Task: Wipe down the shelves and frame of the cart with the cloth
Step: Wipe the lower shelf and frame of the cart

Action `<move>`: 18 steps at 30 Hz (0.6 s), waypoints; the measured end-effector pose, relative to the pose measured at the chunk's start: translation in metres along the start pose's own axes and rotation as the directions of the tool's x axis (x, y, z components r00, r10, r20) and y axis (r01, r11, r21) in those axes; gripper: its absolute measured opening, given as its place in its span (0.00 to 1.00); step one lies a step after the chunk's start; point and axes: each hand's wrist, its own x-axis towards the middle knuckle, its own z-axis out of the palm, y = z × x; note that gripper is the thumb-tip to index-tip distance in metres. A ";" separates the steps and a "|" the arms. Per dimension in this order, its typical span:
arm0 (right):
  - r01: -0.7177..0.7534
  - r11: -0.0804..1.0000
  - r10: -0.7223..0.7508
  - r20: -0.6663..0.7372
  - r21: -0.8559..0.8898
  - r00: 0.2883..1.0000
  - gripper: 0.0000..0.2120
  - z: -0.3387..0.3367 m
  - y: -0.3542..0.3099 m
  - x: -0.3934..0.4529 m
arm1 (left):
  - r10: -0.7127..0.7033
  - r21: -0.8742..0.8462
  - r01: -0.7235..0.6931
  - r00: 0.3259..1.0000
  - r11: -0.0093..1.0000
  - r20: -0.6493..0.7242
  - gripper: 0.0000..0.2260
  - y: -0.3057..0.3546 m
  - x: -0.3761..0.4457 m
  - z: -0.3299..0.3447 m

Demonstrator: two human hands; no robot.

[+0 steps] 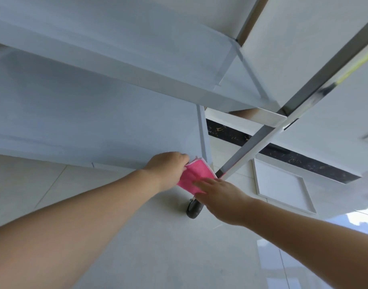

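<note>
A white cart fills the upper half of the view, with a lower shelf [99, 126] and a shelf above it [120, 42]. A shiny metal frame post [287, 124] runs down to the near right corner. At that corner of the lower shelf my left hand [168, 167] grips a pink cloth [196, 174] against the shelf edge. My right hand [220, 195] lies with straight fingers on the cloth's lower part, beside the foot of the post.
A dark caster wheel [193, 209] stands on the pale tiled floor [158, 247] under the corner. Behind the cart runs a white wall panel [283, 184] with a black speckled band [304, 161] above it.
</note>
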 end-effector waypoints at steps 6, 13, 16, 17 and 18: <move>-0.329 0.827 0.448 -0.179 0.457 0.876 0.25 -0.035 0.004 -0.043 | 0.259 -0.230 -0.275 0.961 0.933 -0.101 0.05 0.028 -0.018 -0.033; -0.492 0.287 0.549 0.280 0.822 0.787 0.36 -0.034 -0.009 -0.048 | 0.273 -0.269 -0.323 0.939 0.907 -0.208 0.03 0.060 -0.021 -0.048; -0.406 0.156 0.465 0.295 0.901 0.835 0.18 -0.033 -0.001 -0.050 | 0.246 -0.317 -0.322 0.935 0.892 -0.257 0.03 0.070 -0.016 -0.050; -0.398 0.110 0.451 0.311 0.911 0.836 0.17 -0.032 0.003 -0.053 | 0.222 -0.337 -0.312 0.934 0.888 -0.281 0.04 0.072 -0.014 -0.050; -0.398 0.074 0.443 0.327 0.914 0.834 0.18 -0.032 0.006 -0.057 | 0.189 -0.357 -0.296 0.934 0.886 -0.303 0.04 0.073 -0.011 -0.050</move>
